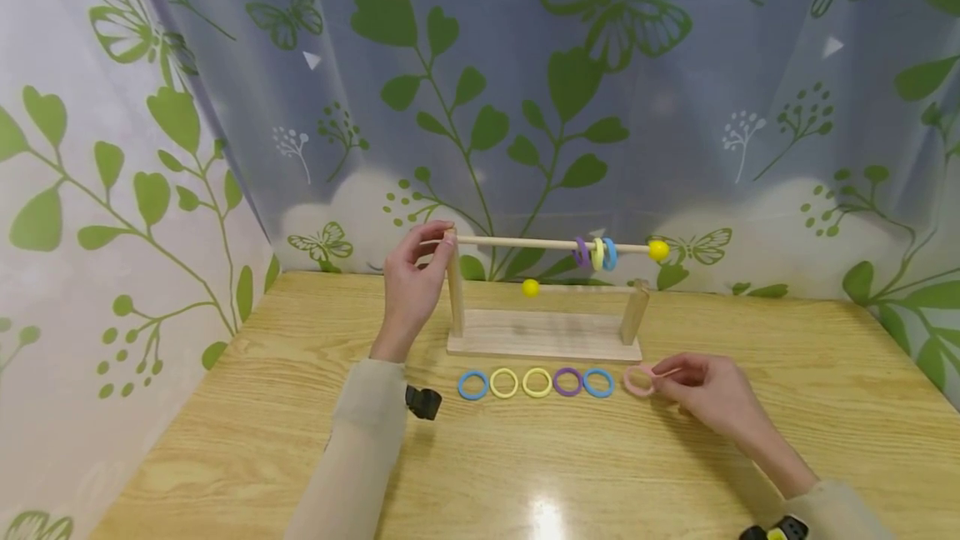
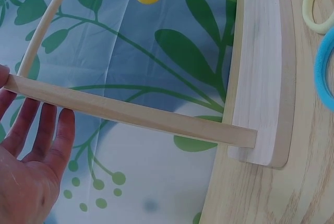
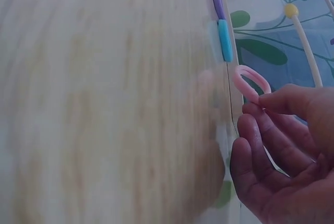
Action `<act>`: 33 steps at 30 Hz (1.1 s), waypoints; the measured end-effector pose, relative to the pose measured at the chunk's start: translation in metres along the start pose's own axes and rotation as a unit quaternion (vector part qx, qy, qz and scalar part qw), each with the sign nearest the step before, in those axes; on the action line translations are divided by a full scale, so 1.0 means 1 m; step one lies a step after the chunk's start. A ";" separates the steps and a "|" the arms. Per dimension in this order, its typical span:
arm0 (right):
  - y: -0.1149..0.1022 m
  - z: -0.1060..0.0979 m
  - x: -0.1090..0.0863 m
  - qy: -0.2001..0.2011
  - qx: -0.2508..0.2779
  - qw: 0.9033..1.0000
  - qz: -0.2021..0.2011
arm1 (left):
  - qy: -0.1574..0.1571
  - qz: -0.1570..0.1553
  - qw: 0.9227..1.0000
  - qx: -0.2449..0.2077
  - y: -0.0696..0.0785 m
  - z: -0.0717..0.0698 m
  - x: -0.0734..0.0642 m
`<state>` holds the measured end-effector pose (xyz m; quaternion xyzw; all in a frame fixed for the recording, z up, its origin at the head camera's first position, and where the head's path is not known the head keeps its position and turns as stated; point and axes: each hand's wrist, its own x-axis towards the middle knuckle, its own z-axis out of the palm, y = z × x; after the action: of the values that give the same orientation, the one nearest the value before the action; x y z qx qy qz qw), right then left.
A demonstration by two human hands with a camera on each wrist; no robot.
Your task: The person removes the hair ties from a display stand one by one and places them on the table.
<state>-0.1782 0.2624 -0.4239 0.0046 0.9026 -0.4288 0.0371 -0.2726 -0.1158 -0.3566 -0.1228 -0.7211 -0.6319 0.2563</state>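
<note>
My left hand [image 1: 412,282] grips the top of the left post [image 1: 455,294] of a wooden stand; in the left wrist view its thumb lies at the post's end, other fingers under it. From that post runs an upper rod [image 1: 517,241] carrying a purple ring [image 1: 581,252], a yellow ring [image 1: 597,254] and a blue ring [image 1: 611,254], with a yellow ball [image 1: 658,251] on its far end. Between thumb and fingertips my right hand [image 1: 716,394] pinches a pink ring [image 3: 240,78], low over the table to the right of the ring row.
Along the stand's base [image 1: 540,332] lies a row of rings: blue [image 1: 461,388], two yellow, purple [image 1: 556,386] and another blue. A lower rod [image 1: 585,289] from the right post [image 1: 634,315] ends in a yellow ball [image 1: 531,288]. Behind the table [image 1: 300,440] hangs a patterned curtain [image 1: 480,40].
</note>
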 end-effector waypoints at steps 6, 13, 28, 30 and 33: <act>-0.002 0.001 0.002 -0.017 -0.013 1.000 -0.001 | 0.001 0.000 1.000 0.000 0.000 0.000 0.000; -0.002 0.001 0.002 -0.026 -0.026 0.999 -0.003 | -0.006 -0.003 1.000 -0.006 0.005 -0.001 -0.002; -0.003 0.004 0.004 -0.027 -0.061 0.997 -0.024 | -0.008 -0.003 1.000 -0.010 0.000 -0.001 0.000; -0.003 0.004 0.004 -0.025 -0.062 0.997 -0.030 | -0.008 -0.003 1.000 -0.011 0.000 -0.001 -0.001; -0.002 0.005 0.004 -0.021 -0.062 0.997 -0.038 | -0.009 -0.001 1.000 -0.010 -0.001 -0.001 -0.001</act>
<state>-0.1824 0.2574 -0.4257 -0.0409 0.9261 -0.3729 0.0405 -0.2720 -0.1168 -0.3574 -0.1303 -0.7169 -0.6385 0.2478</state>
